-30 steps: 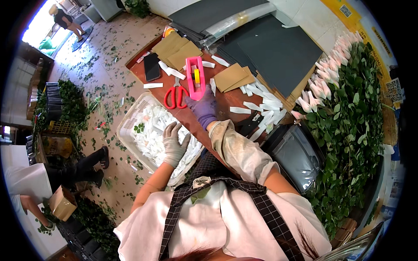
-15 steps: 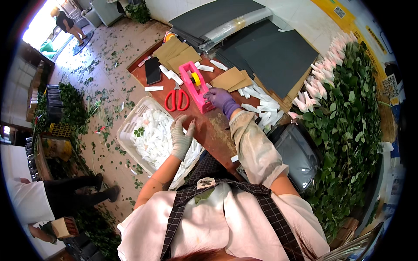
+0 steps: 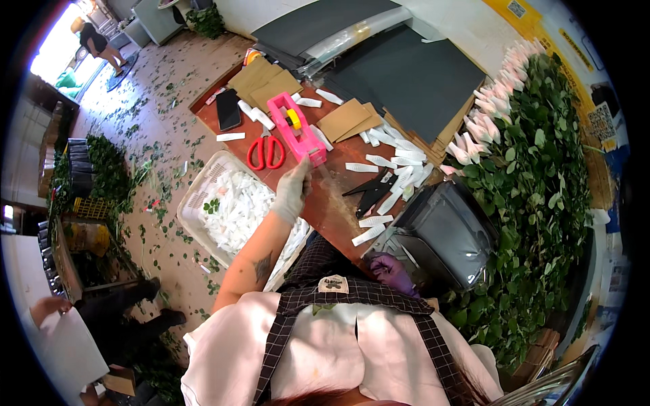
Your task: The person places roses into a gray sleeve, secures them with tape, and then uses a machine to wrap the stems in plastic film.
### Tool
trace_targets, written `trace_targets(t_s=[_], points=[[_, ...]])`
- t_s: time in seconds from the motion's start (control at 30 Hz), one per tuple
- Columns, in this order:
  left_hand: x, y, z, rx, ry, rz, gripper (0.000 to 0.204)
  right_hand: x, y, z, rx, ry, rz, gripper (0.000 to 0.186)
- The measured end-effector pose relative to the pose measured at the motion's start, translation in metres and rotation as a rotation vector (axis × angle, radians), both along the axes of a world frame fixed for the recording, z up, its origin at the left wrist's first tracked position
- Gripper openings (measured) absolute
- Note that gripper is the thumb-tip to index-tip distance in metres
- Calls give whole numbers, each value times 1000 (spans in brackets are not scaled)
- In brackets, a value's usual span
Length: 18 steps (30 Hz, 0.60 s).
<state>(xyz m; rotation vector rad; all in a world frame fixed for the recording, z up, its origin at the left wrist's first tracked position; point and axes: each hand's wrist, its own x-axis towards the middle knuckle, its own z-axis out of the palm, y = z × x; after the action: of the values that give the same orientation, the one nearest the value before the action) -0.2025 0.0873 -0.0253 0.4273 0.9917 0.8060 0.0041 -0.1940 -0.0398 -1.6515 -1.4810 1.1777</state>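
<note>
My left hand, in a pale glove, is closed at the near end of a pink tape dispenser with a yellow core. Whatever its fingers pinch is too small to make out. Low at the table's near right edge, my right hand in a purple glove has its fingers curled beside a stack of clear-grey plastic film. Its grip is partly hidden. Red-handled scissors lie left of the dispenser. A black tool lies to its right among white sleeves.
A white basket full of white sleeves stands left of the brown table. A phone, brown cards and dark sheets lie farther back. Pink roses are piled right. A person works at lower left.
My right hand has left the dispenser and come back toward me, down to the table's near edge. My left hand has moved right and forward to the dispenser, its fingers closing. The black tool is now uncovered.
</note>
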Motion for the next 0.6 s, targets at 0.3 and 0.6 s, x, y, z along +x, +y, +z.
trace_targets(t_s=[0.3, 0.6], points=[[37, 24, -5, -241, -147, 136, 13, -15, 7, 13, 87, 313, -71, 29], [42, 52, -73, 142, 206, 373, 17, -25, 20, 41, 77, -22, -47, 14]])
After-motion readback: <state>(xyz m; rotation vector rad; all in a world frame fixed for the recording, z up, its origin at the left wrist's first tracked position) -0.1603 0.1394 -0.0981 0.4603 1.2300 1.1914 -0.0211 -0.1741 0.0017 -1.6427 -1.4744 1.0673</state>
